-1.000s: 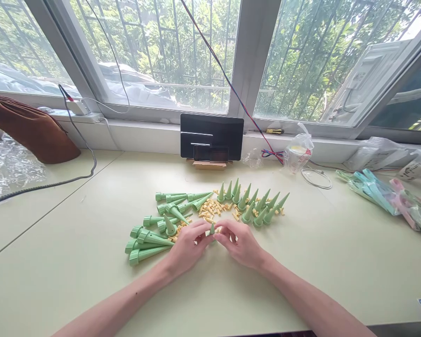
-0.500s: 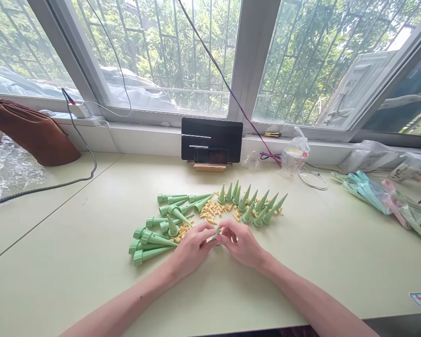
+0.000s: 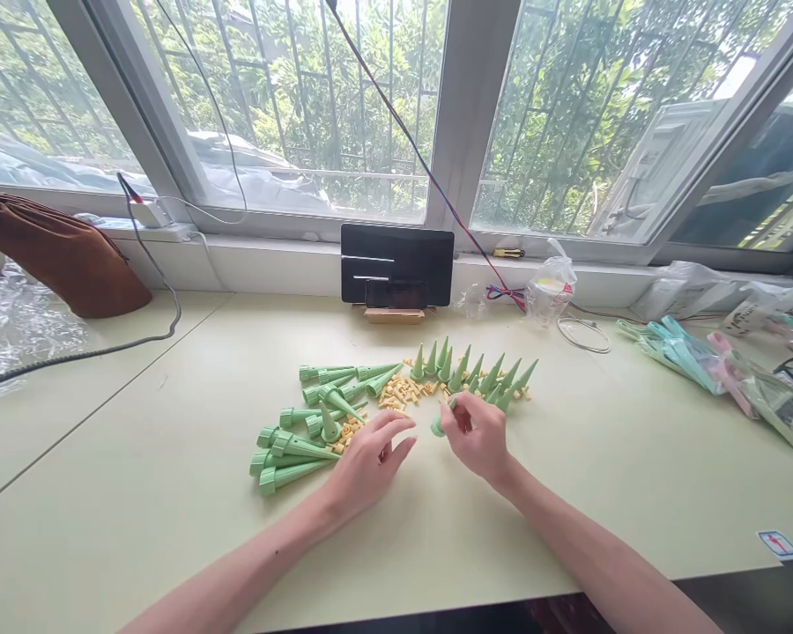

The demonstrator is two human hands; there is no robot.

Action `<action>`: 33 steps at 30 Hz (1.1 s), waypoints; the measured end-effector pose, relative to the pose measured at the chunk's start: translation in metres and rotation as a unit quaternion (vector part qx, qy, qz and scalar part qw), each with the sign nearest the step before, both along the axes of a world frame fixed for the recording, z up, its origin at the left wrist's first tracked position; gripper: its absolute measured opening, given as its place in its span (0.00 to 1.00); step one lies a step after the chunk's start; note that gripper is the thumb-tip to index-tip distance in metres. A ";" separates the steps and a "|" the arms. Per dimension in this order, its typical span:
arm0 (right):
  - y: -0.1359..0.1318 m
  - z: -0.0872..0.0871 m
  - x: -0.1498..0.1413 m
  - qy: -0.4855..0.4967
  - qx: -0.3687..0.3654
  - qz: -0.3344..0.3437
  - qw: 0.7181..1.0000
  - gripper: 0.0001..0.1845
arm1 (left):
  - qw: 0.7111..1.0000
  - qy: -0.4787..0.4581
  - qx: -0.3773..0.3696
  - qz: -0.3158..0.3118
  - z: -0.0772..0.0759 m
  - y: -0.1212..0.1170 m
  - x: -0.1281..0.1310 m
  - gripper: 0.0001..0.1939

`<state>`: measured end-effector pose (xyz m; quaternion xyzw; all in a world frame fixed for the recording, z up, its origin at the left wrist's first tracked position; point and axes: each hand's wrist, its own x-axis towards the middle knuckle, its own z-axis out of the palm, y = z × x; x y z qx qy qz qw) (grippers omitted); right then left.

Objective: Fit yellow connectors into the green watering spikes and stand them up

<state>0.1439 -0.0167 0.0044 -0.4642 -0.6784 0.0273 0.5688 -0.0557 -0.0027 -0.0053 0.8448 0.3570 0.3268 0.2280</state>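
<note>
While the green spikes (image 3: 294, 446) lie at the left, partly covering one another, the left hand (image 3: 374, 453) is beside them, palm inward, thumb and fingers parted, with nothing visible between. It partly hides the yellow pieces (image 3: 400, 393). The right hand (image 3: 479, 433), bent at the knuckles, pinches a green cone (image 3: 438, 427), mostly hidden by its fingers, before the upright cones (image 3: 459, 374), some also hidden.
</note>
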 end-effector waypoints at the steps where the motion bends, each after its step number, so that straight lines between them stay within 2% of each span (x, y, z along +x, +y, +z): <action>1: 0.001 0.001 0.002 -0.002 0.008 -0.027 1.000 0.15 | 1.000 0.000 0.002 -0.001 0.000 0.000 0.000 0.10; 4: 0.003 0.000 0.005 -0.014 0.014 -0.089 0.996 0.20 | 1.000 -0.001 0.006 -0.007 0.001 0.000 0.000 0.09; 7: 0.004 -0.002 0.006 -0.034 -0.014 -0.117 0.992 0.19 | 1.000 -0.004 0.008 -0.011 0.000 0.001 0.000 0.09; 13: 0.006 -0.005 0.007 -0.052 -0.071 -0.141 0.986 0.14 | 1.000 -0.007 0.009 -0.009 -0.001 0.002 0.001 0.08; 28: 0.009 -0.003 0.013 0.003 -0.081 -0.190 0.978 0.15 | 1.000 -0.010 0.005 -0.014 0.000 0.000 0.001 0.08; 33: 0.009 0.002 0.011 0.040 -0.050 -0.194 0.979 0.12 | 1.000 -0.007 0.000 -0.014 0.000 0.000 0.000 0.09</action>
